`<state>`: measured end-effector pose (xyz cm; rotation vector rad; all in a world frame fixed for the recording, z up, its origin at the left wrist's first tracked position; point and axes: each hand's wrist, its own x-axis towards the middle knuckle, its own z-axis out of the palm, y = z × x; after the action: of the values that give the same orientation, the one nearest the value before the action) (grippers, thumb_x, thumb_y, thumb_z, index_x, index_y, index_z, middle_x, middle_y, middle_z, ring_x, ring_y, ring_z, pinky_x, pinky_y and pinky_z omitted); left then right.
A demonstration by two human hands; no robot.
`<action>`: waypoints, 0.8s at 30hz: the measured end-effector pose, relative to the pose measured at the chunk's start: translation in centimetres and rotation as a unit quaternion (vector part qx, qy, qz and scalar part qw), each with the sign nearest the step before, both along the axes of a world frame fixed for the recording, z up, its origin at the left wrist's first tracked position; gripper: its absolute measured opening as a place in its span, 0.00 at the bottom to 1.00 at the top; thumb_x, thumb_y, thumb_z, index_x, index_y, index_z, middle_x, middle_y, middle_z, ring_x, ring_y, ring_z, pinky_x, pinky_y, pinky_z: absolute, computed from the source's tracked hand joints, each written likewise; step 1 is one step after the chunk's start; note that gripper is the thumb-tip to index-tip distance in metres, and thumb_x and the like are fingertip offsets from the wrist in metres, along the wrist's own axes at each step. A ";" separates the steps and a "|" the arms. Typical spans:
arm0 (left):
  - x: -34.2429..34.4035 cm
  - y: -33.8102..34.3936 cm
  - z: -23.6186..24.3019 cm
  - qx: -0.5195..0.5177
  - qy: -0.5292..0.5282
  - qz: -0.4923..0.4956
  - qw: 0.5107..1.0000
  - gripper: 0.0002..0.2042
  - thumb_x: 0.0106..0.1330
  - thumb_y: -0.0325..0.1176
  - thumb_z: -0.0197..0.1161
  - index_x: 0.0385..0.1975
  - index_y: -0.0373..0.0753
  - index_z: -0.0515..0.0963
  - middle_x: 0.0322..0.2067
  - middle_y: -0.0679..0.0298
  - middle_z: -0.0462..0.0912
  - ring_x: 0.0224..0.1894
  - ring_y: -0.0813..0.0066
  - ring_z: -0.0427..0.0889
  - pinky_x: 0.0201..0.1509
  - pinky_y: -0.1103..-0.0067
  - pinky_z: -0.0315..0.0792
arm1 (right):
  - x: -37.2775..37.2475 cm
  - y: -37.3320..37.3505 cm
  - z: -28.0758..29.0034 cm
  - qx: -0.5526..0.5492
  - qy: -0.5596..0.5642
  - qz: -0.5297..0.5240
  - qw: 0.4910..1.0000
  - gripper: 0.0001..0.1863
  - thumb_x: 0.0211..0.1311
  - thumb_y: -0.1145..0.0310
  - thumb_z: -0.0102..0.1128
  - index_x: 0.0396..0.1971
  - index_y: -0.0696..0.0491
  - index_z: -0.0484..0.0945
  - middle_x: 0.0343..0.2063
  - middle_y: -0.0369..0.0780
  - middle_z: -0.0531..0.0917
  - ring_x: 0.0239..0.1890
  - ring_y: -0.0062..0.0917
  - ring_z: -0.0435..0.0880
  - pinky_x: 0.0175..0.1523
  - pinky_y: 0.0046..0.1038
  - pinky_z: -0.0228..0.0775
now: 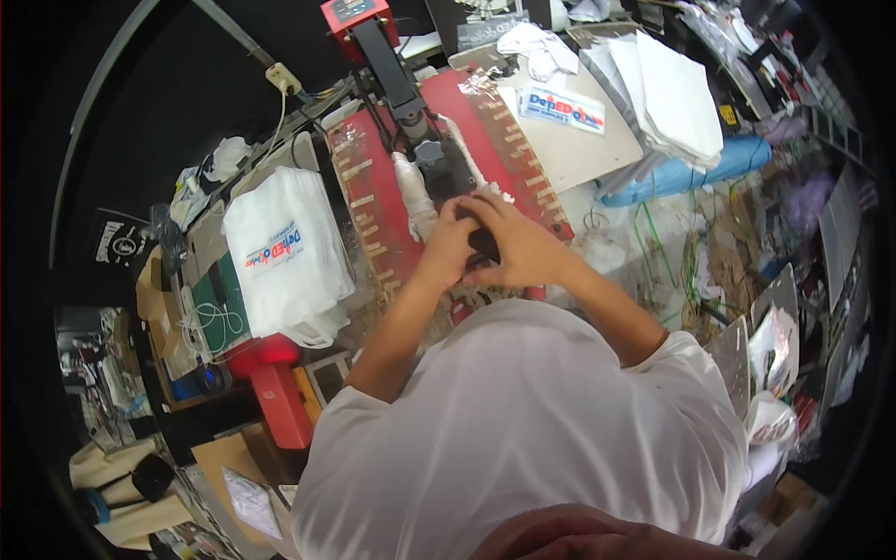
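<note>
A heat press with a red base [359,182] edged in strips of tan tape stands before me. Two bars wrapped in white, the left one [411,191] thicker, run from its black arm [387,70] toward me. My left hand [446,245] and my right hand [513,241] are closed close together at the near end of these bars, around a dark part of the press handle [483,245]. Their fingertips almost meet at the top. The fingers cover most of what they grip.
Left of the press lies a stack of printed white bags [285,247], with a red machine part [280,401] nearer me. At the right are a grey board [569,154] bearing a printed piece [563,107], white sheets [667,98] and a blue roll [691,173].
</note>
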<state>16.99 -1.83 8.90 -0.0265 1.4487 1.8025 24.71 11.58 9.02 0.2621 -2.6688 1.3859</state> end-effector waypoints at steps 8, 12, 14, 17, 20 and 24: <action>-4.8 -3.5 -2.4 -0.025 0.094 -0.042 0.994 0.21 0.65 0.33 0.56 0.57 0.35 0.66 0.49 0.58 0.73 0.48 0.69 0.76 0.52 0.74 0.71 | -3.0 -0.4 -4.4 0.013 0.039 -0.079 0.996 0.29 0.45 0.62 0.75 0.49 0.49 0.73 0.48 0.47 0.72 0.48 0.46 0.76 0.50 0.39 0.72; -11.2 -3.3 -5.1 -0.219 0.437 0.124 0.863 0.29 0.63 0.43 0.64 0.58 0.31 0.64 0.47 0.52 0.73 0.49 0.63 0.75 0.53 0.67 0.69 | -2.4 -1.8 -6.5 0.008 0.045 -0.012 0.999 0.22 0.43 0.68 0.72 0.39 0.51 0.72 0.44 0.46 0.71 0.47 0.46 0.74 0.50 0.40 0.71; -12.4 -1.9 -7.3 -0.249 0.464 0.173 0.832 0.32 0.62 0.45 0.65 0.58 0.29 0.63 0.47 0.49 0.73 0.50 0.58 0.74 0.54 0.65 0.67 | -2.7 -2.7 -8.9 0.025 0.085 0.020 0.996 0.24 0.35 0.72 0.70 0.37 0.51 0.71 0.41 0.47 0.70 0.47 0.47 0.71 0.51 0.41 0.68; -14.0 0.4 -11.3 -0.283 0.520 0.270 0.760 0.40 0.56 0.52 0.69 0.56 0.24 0.62 0.48 0.42 0.71 0.52 0.46 0.71 0.57 0.62 0.65 | -3.7 -2.7 -9.1 0.042 0.061 0.030 0.997 0.26 0.33 0.71 0.70 0.38 0.51 0.71 0.41 0.48 0.69 0.46 0.46 0.71 0.52 0.40 0.67; -15.1 0.2 -12.7 -0.366 0.437 0.274 0.774 0.47 0.48 0.57 0.73 0.56 0.22 0.61 0.52 0.36 0.70 0.56 0.45 0.71 0.60 0.65 0.65 | -3.5 -2.4 -8.3 0.037 0.049 0.066 0.996 0.30 0.32 0.69 0.71 0.43 0.51 0.71 0.40 0.47 0.68 0.46 0.45 0.69 0.51 0.39 0.66; -15.6 0.2 -11.4 -0.307 0.335 0.222 0.863 0.42 0.48 0.53 0.74 0.51 0.21 0.68 0.47 0.41 0.76 0.48 0.55 0.79 0.51 0.69 0.71 | -3.8 -1.5 -9.2 0.043 0.013 0.089 0.995 0.34 0.33 0.66 0.72 0.47 0.51 0.70 0.40 0.47 0.68 0.48 0.45 0.69 0.53 0.40 0.66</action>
<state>1.37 -1.63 -2.50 -0.0660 2.6700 1.6784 20.87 10.09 -0.18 0.5345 -2.7450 1.3050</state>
